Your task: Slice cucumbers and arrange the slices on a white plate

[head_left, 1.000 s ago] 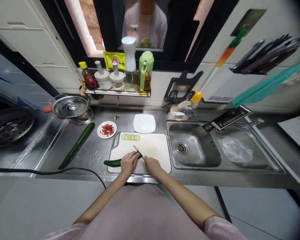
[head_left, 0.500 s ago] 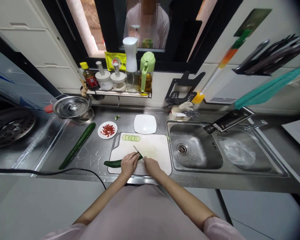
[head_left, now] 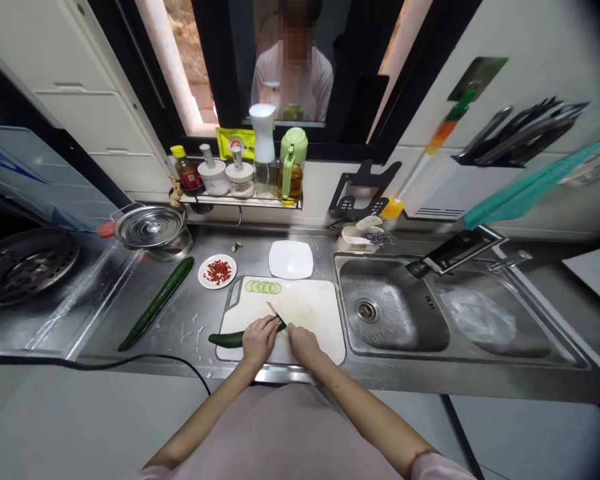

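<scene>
On the white cutting board [head_left: 310, 303] lies a dark green cucumber [head_left: 226, 340], its left end reaching past the board's edge. My left hand [head_left: 260, 339] is closed over the cucumber near its right end. In my right hand [head_left: 303, 343] is the handle of a knife [head_left: 276, 311]; its blade points up and left and rests at the cucumber's right end, close to my left fingertips. A short row of overlapping cucumber slices [head_left: 263, 287] lies at the board's upper left. My fingers hide the exact cutting spot.
Behind the board stands a white square plate [head_left: 291, 260]; a round plate [head_left: 201, 273] of chopped red pieces is left of it. A second cucumber [head_left: 156, 303] lies further left, beside a lidded steel pot [head_left: 173, 250]. The double sink [head_left: 395, 347] adjoins the board's right side.
The whole scene sits slightly lower in view as the head has tilted up. Both hands keep their hold on the cucumber and the knife, with little visible movement.
</scene>
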The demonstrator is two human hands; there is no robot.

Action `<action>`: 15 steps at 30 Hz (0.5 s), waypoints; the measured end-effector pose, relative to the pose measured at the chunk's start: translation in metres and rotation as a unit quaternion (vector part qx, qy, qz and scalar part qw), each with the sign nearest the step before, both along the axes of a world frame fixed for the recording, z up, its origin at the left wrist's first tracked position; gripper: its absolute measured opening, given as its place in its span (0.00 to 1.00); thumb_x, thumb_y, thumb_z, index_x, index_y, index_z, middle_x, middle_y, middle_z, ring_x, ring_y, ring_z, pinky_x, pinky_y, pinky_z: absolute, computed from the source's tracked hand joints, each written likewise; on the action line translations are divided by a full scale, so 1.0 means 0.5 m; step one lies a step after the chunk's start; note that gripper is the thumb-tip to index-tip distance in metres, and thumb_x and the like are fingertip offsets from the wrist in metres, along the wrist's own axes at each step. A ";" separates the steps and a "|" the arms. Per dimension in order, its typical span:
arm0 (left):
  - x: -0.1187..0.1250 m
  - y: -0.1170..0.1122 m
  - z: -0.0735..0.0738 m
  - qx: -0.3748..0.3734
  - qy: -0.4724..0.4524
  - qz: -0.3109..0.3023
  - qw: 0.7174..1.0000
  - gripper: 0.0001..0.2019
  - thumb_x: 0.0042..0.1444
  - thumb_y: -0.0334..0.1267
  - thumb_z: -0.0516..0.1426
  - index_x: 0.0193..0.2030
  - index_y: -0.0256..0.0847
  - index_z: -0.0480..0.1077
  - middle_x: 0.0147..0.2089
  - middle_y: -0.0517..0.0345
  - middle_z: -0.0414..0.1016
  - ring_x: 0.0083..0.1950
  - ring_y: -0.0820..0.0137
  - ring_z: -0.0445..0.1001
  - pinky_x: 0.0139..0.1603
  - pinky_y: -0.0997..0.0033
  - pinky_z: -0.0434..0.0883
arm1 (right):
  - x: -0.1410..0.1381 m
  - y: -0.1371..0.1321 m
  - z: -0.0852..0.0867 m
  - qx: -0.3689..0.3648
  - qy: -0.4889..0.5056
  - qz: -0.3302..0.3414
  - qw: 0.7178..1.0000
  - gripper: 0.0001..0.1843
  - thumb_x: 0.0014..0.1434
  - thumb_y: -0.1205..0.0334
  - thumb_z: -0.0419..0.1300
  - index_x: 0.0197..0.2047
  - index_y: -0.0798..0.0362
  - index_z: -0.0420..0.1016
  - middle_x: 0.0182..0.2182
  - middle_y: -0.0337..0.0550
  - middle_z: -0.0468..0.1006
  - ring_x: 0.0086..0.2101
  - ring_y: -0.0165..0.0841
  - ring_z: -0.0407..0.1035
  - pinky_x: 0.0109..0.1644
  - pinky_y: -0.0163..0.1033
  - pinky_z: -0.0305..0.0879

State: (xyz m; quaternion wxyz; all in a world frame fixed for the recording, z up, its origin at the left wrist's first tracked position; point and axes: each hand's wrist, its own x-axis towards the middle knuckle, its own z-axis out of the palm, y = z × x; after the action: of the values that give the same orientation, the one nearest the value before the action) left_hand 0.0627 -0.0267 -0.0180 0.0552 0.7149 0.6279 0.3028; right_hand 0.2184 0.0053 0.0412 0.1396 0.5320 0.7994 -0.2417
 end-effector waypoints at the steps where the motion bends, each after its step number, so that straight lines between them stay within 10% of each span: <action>1: 0.000 0.000 0.000 -0.002 -0.001 0.000 1.000 0.13 0.64 0.39 0.51 0.46 0.47 0.76 0.46 0.55 0.78 0.44 0.69 0.74 0.47 0.68 0.69 | 0.000 -0.001 0.000 0.003 -0.002 -0.004 1.000 0.17 0.60 0.75 0.45 0.50 0.57 0.66 0.39 0.53 0.79 0.44 0.37 0.73 0.43 0.37 0.62; 15: -0.003 0.015 0.032 -0.115 -0.074 0.024 0.990 0.11 0.62 0.39 0.52 0.44 0.48 0.75 0.45 0.57 0.78 0.45 0.68 0.75 0.48 0.68 0.68 | 0.024 -0.005 0.020 0.006 0.018 -0.054 0.998 0.14 0.65 0.65 0.45 0.48 0.56 0.68 0.40 0.52 0.78 0.42 0.38 0.73 0.39 0.36 0.59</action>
State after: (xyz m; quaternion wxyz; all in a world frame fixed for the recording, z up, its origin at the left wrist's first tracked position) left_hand 0.0613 -0.0194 -0.0021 0.1761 0.6641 0.6697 0.2818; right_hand 0.2306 0.0028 0.0513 0.1083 0.5711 0.7732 -0.2536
